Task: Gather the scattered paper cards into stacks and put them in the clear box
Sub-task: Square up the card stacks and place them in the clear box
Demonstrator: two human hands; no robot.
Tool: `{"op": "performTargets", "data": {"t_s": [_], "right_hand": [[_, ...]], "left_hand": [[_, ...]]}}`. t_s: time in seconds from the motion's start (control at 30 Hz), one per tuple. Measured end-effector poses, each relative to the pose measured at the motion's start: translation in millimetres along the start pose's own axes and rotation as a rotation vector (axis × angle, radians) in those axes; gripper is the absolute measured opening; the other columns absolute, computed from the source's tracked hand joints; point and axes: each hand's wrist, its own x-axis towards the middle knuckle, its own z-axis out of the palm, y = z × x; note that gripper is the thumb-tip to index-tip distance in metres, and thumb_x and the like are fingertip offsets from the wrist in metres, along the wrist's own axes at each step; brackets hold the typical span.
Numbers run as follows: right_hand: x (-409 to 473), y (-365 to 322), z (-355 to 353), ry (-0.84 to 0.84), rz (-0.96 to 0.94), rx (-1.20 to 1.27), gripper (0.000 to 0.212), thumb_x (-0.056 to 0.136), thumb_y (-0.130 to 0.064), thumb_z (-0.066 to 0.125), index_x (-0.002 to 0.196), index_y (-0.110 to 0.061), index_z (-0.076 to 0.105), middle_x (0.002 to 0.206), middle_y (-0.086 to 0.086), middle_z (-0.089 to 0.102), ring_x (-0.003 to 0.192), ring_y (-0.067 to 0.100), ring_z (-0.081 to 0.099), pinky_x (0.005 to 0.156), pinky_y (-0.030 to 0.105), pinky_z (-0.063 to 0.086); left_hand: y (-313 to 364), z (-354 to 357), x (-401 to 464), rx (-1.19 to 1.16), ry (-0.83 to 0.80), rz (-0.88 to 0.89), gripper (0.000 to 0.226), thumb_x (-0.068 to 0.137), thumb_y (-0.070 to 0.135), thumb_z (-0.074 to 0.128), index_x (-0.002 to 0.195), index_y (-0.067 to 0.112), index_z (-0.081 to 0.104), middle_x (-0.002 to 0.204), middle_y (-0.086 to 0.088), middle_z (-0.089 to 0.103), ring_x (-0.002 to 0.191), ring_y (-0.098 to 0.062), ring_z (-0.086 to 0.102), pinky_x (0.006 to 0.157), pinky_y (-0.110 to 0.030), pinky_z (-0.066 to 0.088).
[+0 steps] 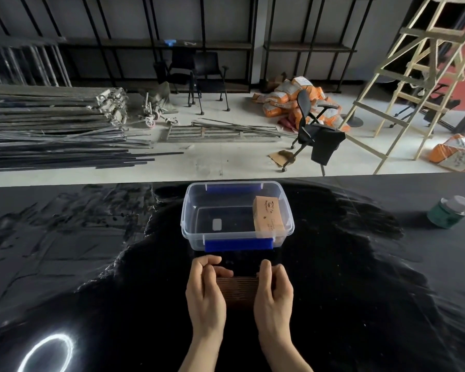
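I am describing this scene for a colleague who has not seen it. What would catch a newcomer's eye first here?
First, the two bare hands, left hand and right hand, pressing a brown stack of cards between them low in the centre. Just beyond stands the clear box with blue latches, a stack already inside at its right. A green jar sits far right on the black table.

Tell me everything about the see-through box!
The clear box looks like thin plastic, rectangular with rounded corners and no lid on. Blue clips sit on its near and far rims. It stands upright on the black table, just beyond both hands. Inside, a brown stack of cards rests at the right end; the remaining floor looks bare.
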Motion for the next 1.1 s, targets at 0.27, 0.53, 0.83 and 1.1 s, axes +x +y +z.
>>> {"op": "performTargets", "data": {"t_s": [0.27,0.53,0.83,1.1], "right_hand": [[11,5,5,-0.094,-0.051,-0.114,0.035,0.104,-0.023,0.059,0.074,-0.007,0.055,0.068,0.018,0.059,0.054,0.007,0.048,0.051,0.026,0.046],[14,11,1,-0.082,-0.052,-0.113,0.036,0.105,-0.019,0.057,0.073,-0.003,0.052,0.061,0.017,0.052,0.053,0.01,0.044,0.049,0.027,0.042],[12,7,1,-0.066,-0.046,-0.103,0.035,0.106,-0.018,0.055,0.072,-0.008,0.053,0.065,0.019,0.059,0.053,0.013,0.049,0.051,0.033,0.048],[15,8,1,-0.069,-0.001,-0.128,0.034,0.106,-0.02,0.057,0.073,-0.012,0.056,0.068,0.016,0.064,0.053,0.02,0.056,0.053,0.032,0.051]], "left_hand": [[-10,1,5,0.037,-0.002,-0.006,0.041,0.097,-0.011,0.04,0.077,0.018,0.062,0.075,-0.001,0.071,0.076,-0.009,0.068,0.071,-0.026,0.05],[-21,4,5,0.036,-0.05,0.083,0.038,0.094,-0.004,0.036,0.071,0.019,0.055,0.078,0.003,0.07,0.069,-0.007,0.062,0.063,-0.016,0.05],[7,-30,22,0.518,-0.456,0.393,0.025,0.1,0.047,0.052,0.123,0.043,0.06,0.111,0.026,0.067,0.112,0.005,0.059,0.095,-0.024,0.046],[44,-21,31,1.054,-0.848,0.472,0.062,0.08,0.03,0.074,0.135,0.039,0.048,0.131,0.013,0.063,0.12,-0.013,0.06,0.106,-0.031,0.048]]}}
